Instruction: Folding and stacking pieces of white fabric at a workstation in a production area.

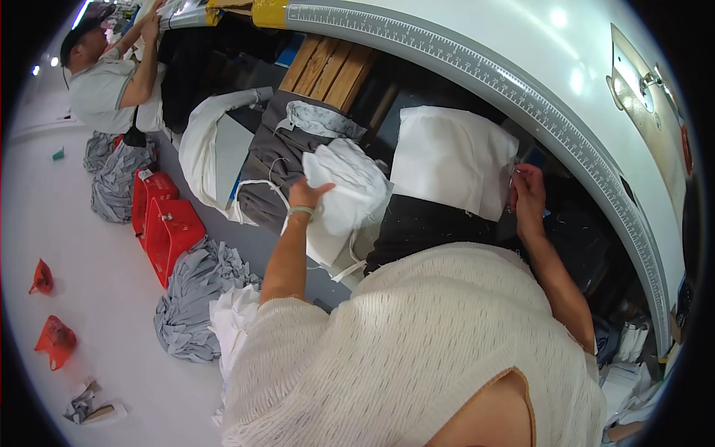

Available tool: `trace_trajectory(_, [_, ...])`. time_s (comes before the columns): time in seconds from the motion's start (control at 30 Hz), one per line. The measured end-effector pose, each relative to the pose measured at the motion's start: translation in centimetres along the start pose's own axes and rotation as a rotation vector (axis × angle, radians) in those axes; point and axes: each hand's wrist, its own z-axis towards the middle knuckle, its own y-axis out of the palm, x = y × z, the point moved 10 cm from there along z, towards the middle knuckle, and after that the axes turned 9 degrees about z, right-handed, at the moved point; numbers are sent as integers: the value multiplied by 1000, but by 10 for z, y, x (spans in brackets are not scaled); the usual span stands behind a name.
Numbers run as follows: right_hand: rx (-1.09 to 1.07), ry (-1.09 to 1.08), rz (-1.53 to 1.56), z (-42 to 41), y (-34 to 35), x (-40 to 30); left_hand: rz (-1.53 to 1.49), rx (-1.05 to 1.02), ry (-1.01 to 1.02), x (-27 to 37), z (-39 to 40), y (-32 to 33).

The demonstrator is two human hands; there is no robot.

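My left hand (309,195), with a pale bangle at the wrist, has its thumb spread over a bunched white cloth (349,181) to the left of my lap. Its fingers are partly hidden by the cloth. A flat white fabric piece (452,159) lies across my dark-clad lap. At that piece's right edge is my right hand (526,187), fingers curled around a small metal tool whose kind I cannot make out. Grey fabric (279,151) and a patterned pale cloth roll (324,120) lie beyond the bunched cloth.
A table edge with a printed ruler (475,61) curves past my lap. Wooden slats (329,64) show beneath. Red plastic baskets (181,234) and heaps of grey fabric (192,313) stand on the floor at left. A co-worker (111,84) is at the upper left.
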Motion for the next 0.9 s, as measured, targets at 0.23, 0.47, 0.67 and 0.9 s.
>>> trace_trajectory(0.23, [35, 41, -30, 0, -4, 6, 157, 302, 151, 28, 2, -49])
trace_trajectory(0.47, [36, 38, -13, 1, -6, 4, -58, 144, 199, 24, 3, -19])
trace_trajectory(0.67, [15, 56, 20, -1, 1, 6, 124, -142, 23, 13, 19, 0])
trace_trajectory(0.9, [10, 54, 30, -4, 2, 5, -205, -375, 104, 27, -2, -15])
